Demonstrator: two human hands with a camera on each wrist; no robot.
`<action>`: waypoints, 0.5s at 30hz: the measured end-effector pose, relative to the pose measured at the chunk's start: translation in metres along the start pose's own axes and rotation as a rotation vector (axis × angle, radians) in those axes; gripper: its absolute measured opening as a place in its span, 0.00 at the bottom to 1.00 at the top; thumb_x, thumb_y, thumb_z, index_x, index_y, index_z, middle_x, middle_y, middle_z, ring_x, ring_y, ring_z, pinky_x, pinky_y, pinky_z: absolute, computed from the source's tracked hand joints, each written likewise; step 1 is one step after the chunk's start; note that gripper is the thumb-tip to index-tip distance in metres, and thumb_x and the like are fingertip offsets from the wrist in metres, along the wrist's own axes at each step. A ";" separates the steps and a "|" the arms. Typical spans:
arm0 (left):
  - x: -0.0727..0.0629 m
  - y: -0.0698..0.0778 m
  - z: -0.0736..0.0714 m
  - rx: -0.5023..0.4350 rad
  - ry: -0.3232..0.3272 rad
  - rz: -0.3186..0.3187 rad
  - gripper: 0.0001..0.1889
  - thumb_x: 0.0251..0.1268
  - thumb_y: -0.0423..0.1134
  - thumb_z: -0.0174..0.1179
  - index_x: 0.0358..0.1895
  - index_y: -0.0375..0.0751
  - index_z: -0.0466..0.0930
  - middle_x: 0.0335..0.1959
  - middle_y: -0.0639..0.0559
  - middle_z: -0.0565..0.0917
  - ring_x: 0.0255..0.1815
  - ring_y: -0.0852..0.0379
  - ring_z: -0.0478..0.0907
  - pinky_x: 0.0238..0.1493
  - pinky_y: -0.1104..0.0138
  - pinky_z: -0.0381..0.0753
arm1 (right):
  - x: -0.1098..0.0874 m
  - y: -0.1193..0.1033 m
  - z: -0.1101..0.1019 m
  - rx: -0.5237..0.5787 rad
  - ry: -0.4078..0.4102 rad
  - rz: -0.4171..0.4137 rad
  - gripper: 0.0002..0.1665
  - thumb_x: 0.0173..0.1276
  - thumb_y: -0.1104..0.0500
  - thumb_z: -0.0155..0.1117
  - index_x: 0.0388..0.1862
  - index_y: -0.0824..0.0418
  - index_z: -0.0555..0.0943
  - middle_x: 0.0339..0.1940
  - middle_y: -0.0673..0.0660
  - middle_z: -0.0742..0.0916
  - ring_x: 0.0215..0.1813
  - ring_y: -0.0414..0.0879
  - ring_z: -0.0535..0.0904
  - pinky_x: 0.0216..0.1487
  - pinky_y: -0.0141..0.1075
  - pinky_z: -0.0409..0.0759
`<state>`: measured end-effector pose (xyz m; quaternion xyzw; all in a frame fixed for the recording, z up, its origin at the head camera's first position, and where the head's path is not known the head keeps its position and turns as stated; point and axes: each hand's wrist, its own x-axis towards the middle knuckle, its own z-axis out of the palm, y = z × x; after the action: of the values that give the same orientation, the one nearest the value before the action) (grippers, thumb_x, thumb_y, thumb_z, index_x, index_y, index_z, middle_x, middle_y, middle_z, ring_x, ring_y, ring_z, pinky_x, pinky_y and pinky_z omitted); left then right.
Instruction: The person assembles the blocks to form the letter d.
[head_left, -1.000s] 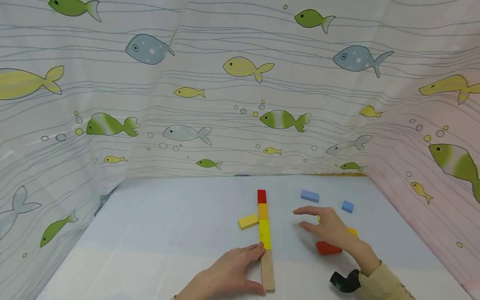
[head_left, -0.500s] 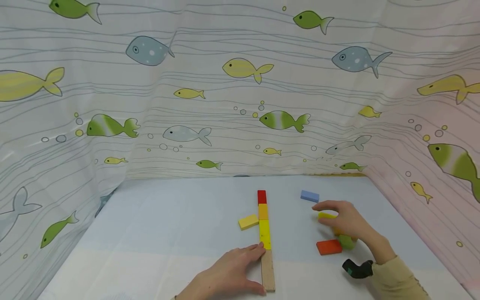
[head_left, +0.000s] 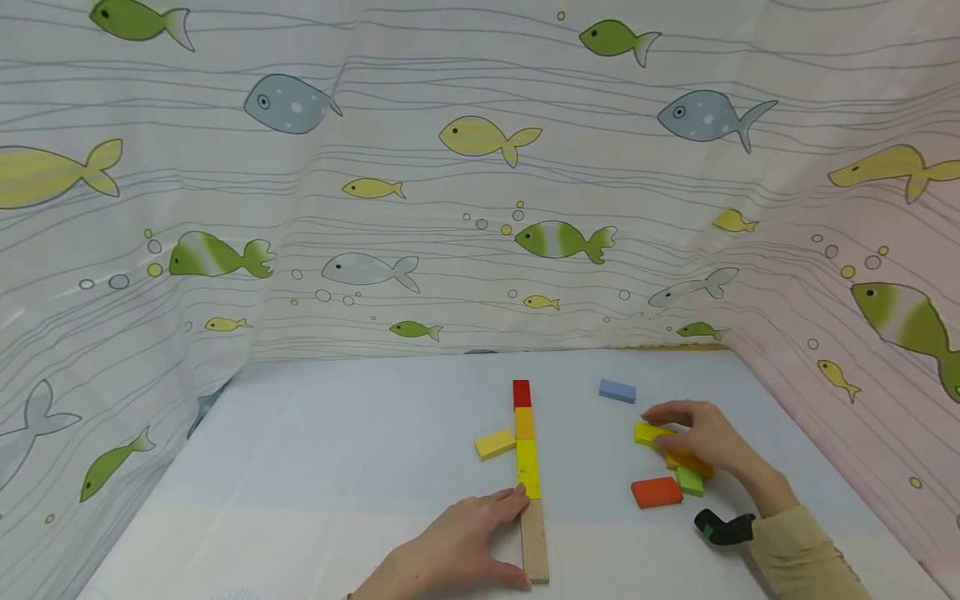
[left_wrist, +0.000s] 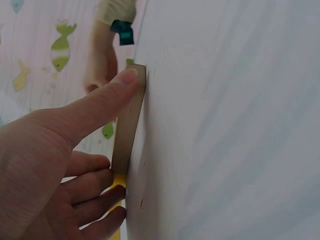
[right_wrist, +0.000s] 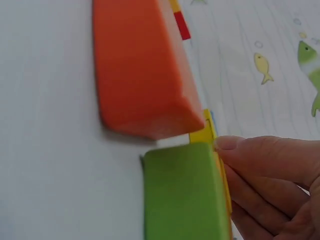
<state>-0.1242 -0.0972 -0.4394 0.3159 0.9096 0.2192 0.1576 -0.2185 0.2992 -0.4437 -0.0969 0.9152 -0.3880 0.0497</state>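
My left hand (head_left: pixel 465 542) rests against a long plain wooden block (head_left: pixel 534 542), its thumb (left_wrist: pixel 112 97) on the near end. The index fingertip lies by the far end, where a bright yellow block (head_left: pixel 528 467) adjoins. Beyond that, an orange block (head_left: pixel 525 423) and a red block (head_left: pixel 521 393) continue the row. My right hand (head_left: pixel 708 437) is over a yellow block (head_left: pixel 649 433), thumb at its edge, fingers behind. Under the palm lie an orange block (head_left: pixel 688 463) and a green block (right_wrist: pixel 185 192). A red-orange block (right_wrist: pixel 137 65) lies nearer me.
A pale yellow block (head_left: pixel 495 445) lies aslant left of the row, touching or nearly touching it. Farther back is a blue block (head_left: pixel 617 391). A black wrist device (head_left: pixel 723 527) sits at the right cuff. A fish-patterned curtain (head_left: pixel 420 217) hangs behind the table.
My right hand has moved right, and its thumb and fingers have drawn closer together over the yellow block. It now hides the small blue block. My left hand has stayed put.
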 end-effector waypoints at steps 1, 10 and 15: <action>0.000 0.000 0.000 -0.005 -0.003 -0.006 0.48 0.50 0.68 0.69 0.75 0.53 0.67 0.75 0.61 0.68 0.72 0.57 0.69 0.68 0.57 0.74 | 0.000 0.002 0.000 0.003 -0.004 0.009 0.23 0.64 0.56 0.73 0.58 0.58 0.83 0.55 0.56 0.87 0.63 0.59 0.78 0.66 0.60 0.73; 0.000 0.001 0.000 -0.018 -0.012 -0.027 0.48 0.50 0.67 0.70 0.75 0.55 0.66 0.75 0.62 0.67 0.72 0.57 0.68 0.69 0.57 0.73 | 0.000 0.008 0.001 -0.007 -0.014 0.045 0.25 0.62 0.52 0.74 0.58 0.58 0.83 0.56 0.57 0.87 0.62 0.59 0.78 0.65 0.61 0.73; -0.001 0.000 0.000 -0.012 -0.004 -0.006 0.48 0.50 0.67 0.70 0.75 0.54 0.67 0.75 0.61 0.68 0.72 0.57 0.69 0.69 0.57 0.74 | -0.001 0.007 0.000 -0.019 -0.009 0.053 0.26 0.61 0.52 0.75 0.57 0.59 0.83 0.55 0.58 0.87 0.60 0.58 0.79 0.64 0.59 0.75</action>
<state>-0.1238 -0.0976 -0.4389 0.3126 0.9089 0.2234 0.1620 -0.2185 0.3041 -0.4485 -0.0748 0.9208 -0.3775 0.0631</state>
